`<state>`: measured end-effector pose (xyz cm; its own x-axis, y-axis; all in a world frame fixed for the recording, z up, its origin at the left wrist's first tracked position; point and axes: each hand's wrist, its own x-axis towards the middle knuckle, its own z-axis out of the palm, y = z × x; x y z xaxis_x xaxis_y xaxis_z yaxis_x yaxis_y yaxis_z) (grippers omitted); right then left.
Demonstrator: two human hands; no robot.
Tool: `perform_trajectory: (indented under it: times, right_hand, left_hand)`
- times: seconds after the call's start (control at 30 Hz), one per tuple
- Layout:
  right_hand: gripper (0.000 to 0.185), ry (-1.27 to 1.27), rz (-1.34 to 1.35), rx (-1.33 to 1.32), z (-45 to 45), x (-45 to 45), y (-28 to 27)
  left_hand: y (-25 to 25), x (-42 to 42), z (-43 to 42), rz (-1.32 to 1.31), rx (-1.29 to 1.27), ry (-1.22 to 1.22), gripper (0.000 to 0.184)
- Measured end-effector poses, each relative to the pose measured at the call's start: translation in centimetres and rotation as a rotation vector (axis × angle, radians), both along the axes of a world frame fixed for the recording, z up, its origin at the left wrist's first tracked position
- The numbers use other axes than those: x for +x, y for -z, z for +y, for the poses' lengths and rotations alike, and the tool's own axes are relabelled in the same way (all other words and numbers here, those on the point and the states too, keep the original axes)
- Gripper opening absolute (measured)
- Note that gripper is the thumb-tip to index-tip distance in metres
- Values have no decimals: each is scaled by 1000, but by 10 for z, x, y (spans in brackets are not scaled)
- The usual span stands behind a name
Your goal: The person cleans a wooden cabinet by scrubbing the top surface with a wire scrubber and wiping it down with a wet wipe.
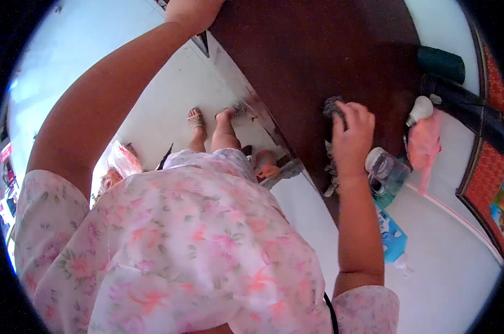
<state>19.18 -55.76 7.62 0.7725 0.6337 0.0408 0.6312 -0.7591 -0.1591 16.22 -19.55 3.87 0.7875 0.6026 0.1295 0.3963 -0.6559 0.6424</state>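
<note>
My right hand (353, 131) is over the dark brown tabletop (313, 50), with its fingers closed on a dark grey, fuzzy wad (333, 106) that looks like a steel wool scrubber. The wad rests on the brown surface, partly covered by the fingertips. At the top edge of the view, my left hand (195, 12) is by the far-left edge of the tabletop. Its fingers are cut off by the frame, so their pose is hidden. Close to my right wrist stands a clear plastic container (387, 170) with something greenish at its bottom.
Along the right side lie a white bulb-shaped item (420, 110), a pink cloth or bag (424, 142), a dark green roll (441, 64), a long dark bundle (463, 100) and a blue pouch (393, 236). Below the table edge are sandalled feet (197, 121) on pale floor.
</note>
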Motion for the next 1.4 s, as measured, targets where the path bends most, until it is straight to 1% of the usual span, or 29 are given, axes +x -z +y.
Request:
perform_trajectory:
  times: [0.07, 0.1, 0.13, 0.2, 0.27, 0.33, 0.4, 0.47, 0.57, 0.6, 0.63, 0.67, 0.77, 0.8, 0.87, 0.93, 1.0, 1.07, 1.1, 1.13, 1.2, 1.23, 1.27, 1.33, 1.4]
  right_hand:
    - [21, 36, -103, -23, -8, 48, 6]
    - [21, 61, -101, -22, -12, 45, 9]
    - [21, 94, -248, -40, 4, 87, 8]
    - [21, 89, -175, 7, 11, 68, 9]
    - [21, -43, -39, -50, 28, 4, 2]
    - [22, -52, 61, 132, 26, -34, 5]
    - [22, -105, -26, 46, 25, -5, 4]
    - [20, -5, -128, 31, 37, 44, 3]
    - [18, -10, -139, -13, 46, 52, 2]
    - [17, -48, -98, -10, 43, 30, 2]
    - [18, -74, -47, 25, 40, 2, 0]
    - [18, -103, 5, 58, 37, -13, -1]
    - [19, -115, -33, 13, 43, 13, 0]
    - [19, -108, -99, -5, 54, 33, -2]
    - [19, -30, -143, 66, 73, 69, -1]
    - [23, -9, -164, 87, 77, 59, 7]
    - [25, -148, -26, 75, 72, 17, 3]
    - [27, -181, 70, 181, 73, -3, 6]
    - [24, -217, 24, 150, 73, 15, 8]
    - [21, -232, -109, 85, 75, 41, 12]
    - [21, -114, -188, 102, 83, 103, 17]
    - [21, -21, -230, 70, 88, 126, 18]
    - [21, 32, -233, 104, 87, 141, 22]
    - [21, 15, -207, 139, 86, 119, 21]
    - [20, -6, -172, 115, 69, 58, 17]
  left_hand:
    - [-4, -2, 0, 11, 7, 9, 28]
    - [-6, -4, -3, 17, 7, 13, 28]
    - [-6, -5, -5, 21, 13, 18, 28]
    - [-4, -3, -4, 14, 17, -26, 29]
    - [1, 0, 0, -1, 35, -26, 30]
    - [6, 1, -3, 9, 35, -33, 30]
    - [3, -2, -3, -19, 9, -20, 31]
    - [-1, -3, -6, 8, 26, -28, 30]
    - [-1, -4, -3, 31, 28, -37, 30]
    - [0, 0, -2, 19, 0, -33, 30]
    - [-10, -2, -8, 35, 5, -47, 29]
    - [-7, 0, -7, 32, -2, -54, 29]
    - [2, -2, -1, -19, 18, -17, 30]
    - [1, -2, -2, -16, 19, -19, 31]
    - [-3, -1, -4, -18, 29, -35, 31]
    - [-11, 0, -6, 94, -10, -35, 31]
    - [-10, 2, -4, 83, -25, -27, 31]
    - [-6, 2, -4, 80, -16, -32, 31]
    - [-13, -1, -9, 29, 3, -11, 31]
    - [-11, -2, -9, 43, 4, -5, 31]
    - [-3, 0, -1, 58, 44, -13, 31]
    - [-2, 1, 1, 60, 56, -12, 31]
    - [-1, 1, 1, 48, 40, -8, 31]
    - [-1, -1, -2, 30, 8, 22, 31]
    - [5, 0, 2, 11, 39, -15, 31]
